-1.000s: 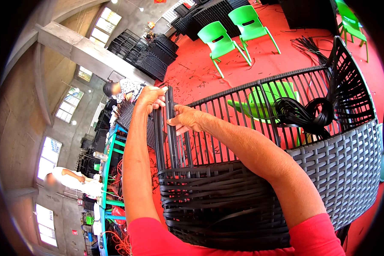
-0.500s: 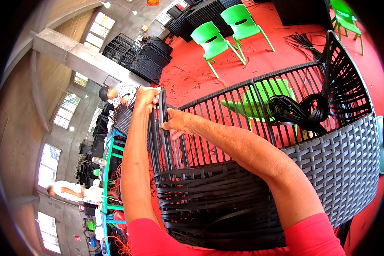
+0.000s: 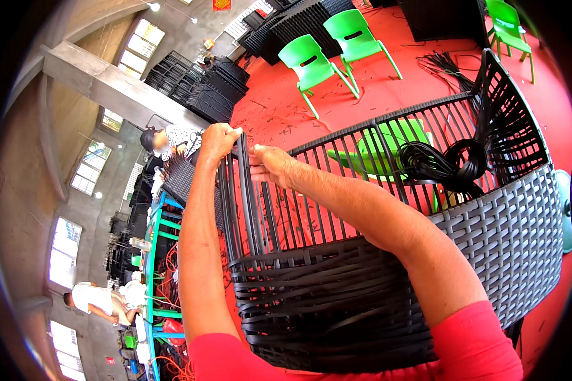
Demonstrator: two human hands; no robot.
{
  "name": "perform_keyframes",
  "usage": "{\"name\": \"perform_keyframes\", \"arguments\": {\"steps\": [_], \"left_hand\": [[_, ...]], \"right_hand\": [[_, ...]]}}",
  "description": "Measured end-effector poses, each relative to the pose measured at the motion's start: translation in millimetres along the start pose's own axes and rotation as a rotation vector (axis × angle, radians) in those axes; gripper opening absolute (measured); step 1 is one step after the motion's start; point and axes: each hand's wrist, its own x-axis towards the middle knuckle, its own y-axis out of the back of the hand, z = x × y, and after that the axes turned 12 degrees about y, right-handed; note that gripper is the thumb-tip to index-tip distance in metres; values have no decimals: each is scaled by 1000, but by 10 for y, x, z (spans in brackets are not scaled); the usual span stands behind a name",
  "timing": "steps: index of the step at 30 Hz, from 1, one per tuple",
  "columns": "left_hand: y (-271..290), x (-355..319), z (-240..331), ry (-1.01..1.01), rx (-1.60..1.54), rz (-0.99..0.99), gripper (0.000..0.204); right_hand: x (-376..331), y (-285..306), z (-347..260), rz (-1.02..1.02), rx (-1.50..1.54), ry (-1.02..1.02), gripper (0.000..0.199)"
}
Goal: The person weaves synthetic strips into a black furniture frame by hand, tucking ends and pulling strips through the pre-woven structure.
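Observation:
A large piece of black woven furniture (image 3: 327, 305) lies in front of me, with flat black strips wound across its near side and a grey-black basket weave (image 3: 489, 247) at the right. My left hand (image 3: 217, 143) is closed at the far end of the upright black bars (image 3: 245, 190) on its left edge. Just to the right, my right hand (image 3: 272, 165) has its fingers stretched out beside these bars, the thumb apart. Nothing shows in the right hand. A looped bundle of black strips (image 3: 451, 162) hangs over the slatted part.
Two green chairs (image 3: 305, 63) stand on the red floor (image 3: 267, 114) beyond the furniture. Another green chair (image 3: 508, 28) is at the far right. Left of me is a teal-framed table (image 3: 152, 254). Two people (image 3: 171, 138) work farther left; black frames (image 3: 197, 82) are stacked behind.
My right hand has moved slightly up and right, its thumb coming off the bars and its fingers straightening. My left hand stays at the bar ends. The view has shifted slightly.

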Motion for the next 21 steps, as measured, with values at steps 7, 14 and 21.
{"name": "perform_keyframes", "arguments": {"steps": [7, 14, 21], "left_hand": [[22, -117, 15, 252, -466, -186, 23], [89, -108, -9, 215, -416, -247, 23], [87, -187, 89, 253, -418, -200, 21]], "right_hand": [[399, 59, -249, -32, 24, 65, 25], [583, 192, -234, -248, 7, 56, 25], [575, 201, -181, -274, 39, 47, 27]]}}
